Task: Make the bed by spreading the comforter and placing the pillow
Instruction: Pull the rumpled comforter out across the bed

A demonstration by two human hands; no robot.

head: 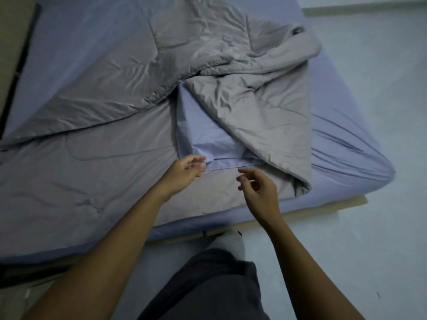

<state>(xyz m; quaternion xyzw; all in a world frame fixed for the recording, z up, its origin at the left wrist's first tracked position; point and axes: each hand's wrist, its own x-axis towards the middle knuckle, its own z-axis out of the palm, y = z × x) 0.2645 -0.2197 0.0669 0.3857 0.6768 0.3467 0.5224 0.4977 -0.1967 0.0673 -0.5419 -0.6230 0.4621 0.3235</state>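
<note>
A grey comforter [111, 79] lies rumpled and folded over itself across the bed, with one flap [258, 116] turned toward the near right corner. Between its folds shows a light-blue pillow [208, 135], partly covered by the flap. My left hand [184, 172] hovers at the pillow's near left corner, fingers loosely curled and touching or just short of the edge. Hovering just right of it near the pillow's near edge, my right hand [258, 190] has its fingers apart and holds nothing.
The mattress wears a blue fitted sheet [346, 144], bare at the right and far left. A dark strip and a tan panel [13, 54] run along the far left. Pale floor [369, 227] lies to the right and near side. My dark-trousered leg [208, 285] stands by the bed edge.
</note>
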